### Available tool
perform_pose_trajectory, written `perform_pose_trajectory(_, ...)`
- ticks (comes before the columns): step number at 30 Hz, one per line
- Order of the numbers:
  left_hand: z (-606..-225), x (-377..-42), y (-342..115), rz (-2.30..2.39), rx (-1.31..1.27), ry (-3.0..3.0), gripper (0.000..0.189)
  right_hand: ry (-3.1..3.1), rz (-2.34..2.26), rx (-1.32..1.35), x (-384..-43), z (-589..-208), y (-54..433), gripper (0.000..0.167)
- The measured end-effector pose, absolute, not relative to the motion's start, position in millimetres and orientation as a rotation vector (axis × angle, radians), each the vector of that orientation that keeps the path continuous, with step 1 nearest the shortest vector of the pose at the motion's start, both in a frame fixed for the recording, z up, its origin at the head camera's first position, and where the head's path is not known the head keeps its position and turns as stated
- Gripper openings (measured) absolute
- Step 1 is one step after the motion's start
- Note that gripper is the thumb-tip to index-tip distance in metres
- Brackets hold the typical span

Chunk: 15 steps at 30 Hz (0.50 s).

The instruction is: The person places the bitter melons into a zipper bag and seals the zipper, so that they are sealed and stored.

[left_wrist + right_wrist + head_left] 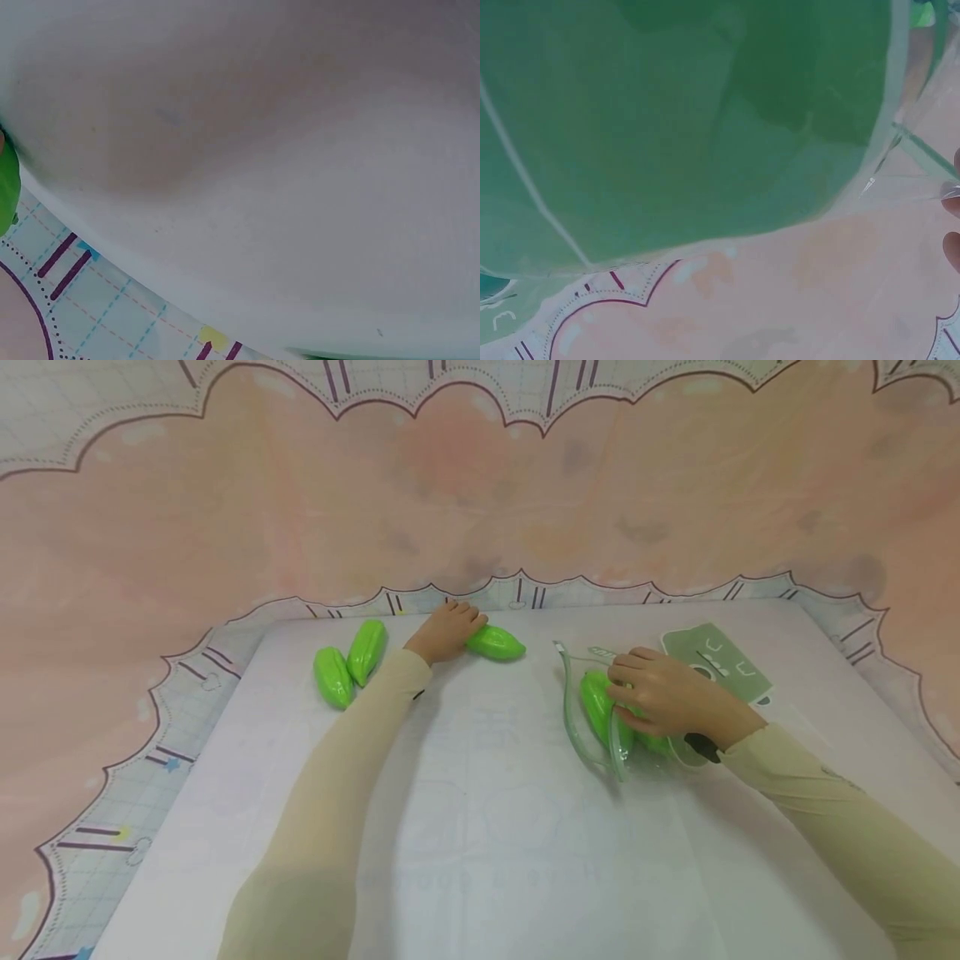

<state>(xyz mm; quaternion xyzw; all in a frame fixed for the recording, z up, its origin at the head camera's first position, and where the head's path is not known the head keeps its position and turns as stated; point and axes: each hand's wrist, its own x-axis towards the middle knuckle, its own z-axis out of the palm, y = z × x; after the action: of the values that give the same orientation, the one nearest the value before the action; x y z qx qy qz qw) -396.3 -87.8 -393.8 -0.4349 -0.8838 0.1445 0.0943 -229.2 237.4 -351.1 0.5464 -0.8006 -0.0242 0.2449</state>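
On the far middle of the table my left hand [450,631] grips the left end of a glossy green ridged fruit [498,644], which looks like a star fruit. Only a sliver of that fruit [9,184] shows in the left wrist view. My right hand [660,692] pinches the rim of a clear zip bag [572,727] with green edging, its mouth parted toward the left. Inside the bag lie green fruits [597,697], partly hidden by my hand. The bag's printed green side [675,135] fills much of the right wrist view.
Two more green fruits [332,678] lie side by side at the table's far left. The bag's printed green panel with a cartoon face [716,660] spreads out behind my right hand. A patterned cloth [450,510] hangs behind the white table [487,860].
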Motion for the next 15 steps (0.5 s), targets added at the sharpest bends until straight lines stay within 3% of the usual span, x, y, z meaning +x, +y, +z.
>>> perform_pose_trajectory(15,-394.7,-396.6,-95.4,0.392,-1.283,-2.680,0.039,-2.184,-0.059,1.494,-227.4,-349.6,237.0,0.015)
